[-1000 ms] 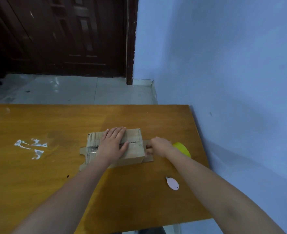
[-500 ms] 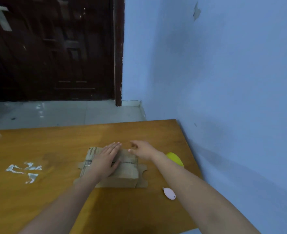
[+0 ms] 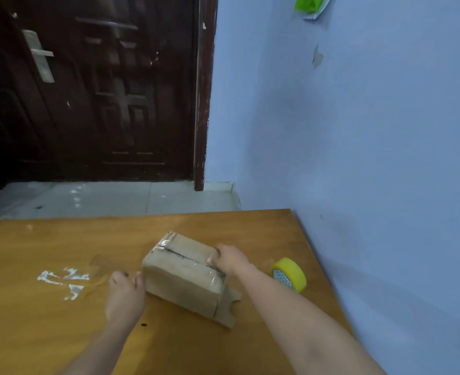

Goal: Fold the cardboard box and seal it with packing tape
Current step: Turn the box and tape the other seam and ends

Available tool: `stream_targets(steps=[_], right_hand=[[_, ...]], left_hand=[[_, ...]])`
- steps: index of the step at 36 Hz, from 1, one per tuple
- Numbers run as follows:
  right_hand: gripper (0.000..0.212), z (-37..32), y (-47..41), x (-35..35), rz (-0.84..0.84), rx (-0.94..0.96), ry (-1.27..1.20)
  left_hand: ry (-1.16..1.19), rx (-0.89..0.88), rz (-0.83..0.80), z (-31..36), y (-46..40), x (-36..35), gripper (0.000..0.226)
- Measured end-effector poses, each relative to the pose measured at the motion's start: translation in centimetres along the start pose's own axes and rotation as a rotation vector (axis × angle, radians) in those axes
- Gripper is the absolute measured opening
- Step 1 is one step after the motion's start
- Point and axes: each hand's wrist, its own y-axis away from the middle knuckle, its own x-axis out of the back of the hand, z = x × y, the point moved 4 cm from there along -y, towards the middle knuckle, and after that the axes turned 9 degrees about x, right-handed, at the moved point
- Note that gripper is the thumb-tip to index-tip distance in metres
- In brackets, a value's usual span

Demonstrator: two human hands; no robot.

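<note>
A small brown cardboard box (image 3: 182,277) lies turned at an angle on the wooden table (image 3: 61,334), with clear tape along its top seam and a loose flap sticking out at its near right end. My left hand (image 3: 124,293) is at the box's near left corner, fingers curled against its side. My right hand (image 3: 230,258) grips the box's far right edge, thumb on the taped top. A yellow roll of packing tape (image 3: 289,274) stands on the table to the right of the box.
White residue marks (image 3: 63,281) stain the table left of the box. A blue wall (image 3: 372,185) runs along the table's right edge. A dark wooden door (image 3: 93,90) and tiled floor lie beyond the far edge.
The box has been turned from lying square to lying at an angle. My left hand moved off its top to its near left corner; my right hand moved onto its far right edge. The camera tilted upward.
</note>
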Motion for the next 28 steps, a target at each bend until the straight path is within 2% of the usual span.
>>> stream_targets(steps=[2, 5, 10, 15, 19, 22, 28], right_hand=[[0.046, -0.5, 0.1, -0.4, 0.018, -0.028, -0.042], [0.049, -0.9, 0.4, -1.2, 0.030, -0.044, -0.077], [0.050, -1.2, 1.1, -2.2, 0.041, -0.058, -0.100], [0.049, -1.1, 1.6, -2.3, 0.084, -0.081, -0.178], [0.048, -1.1, 1.7, -2.1, 0.133, -0.116, -0.180], [0.055, -1.1, 1.8, -1.9, 0.126, -0.110, -0.194], [0.062, -1.4, 2.1, -1.4, 0.170, -0.065, -0.242]], left_hand=[[0.062, 0.065, -0.098, -0.3, 0.5, -0.9, 0.044], [0.142, 0.056, -0.235, 0.4, 0.9, -2.3, 0.053], [0.370, 0.097, -0.319, 2.9, 1.2, -3.5, 0.060], [0.282, 0.093, -0.415, 3.8, 1.7, -4.6, 0.061], [0.232, 0.054, -0.436, 4.7, 2.0, -5.4, 0.050], [0.223, 0.065, -0.449, 5.2, 2.1, -5.8, 0.044], [0.250, 0.098, -0.470, 6.5, 2.2, -6.1, 0.052]])
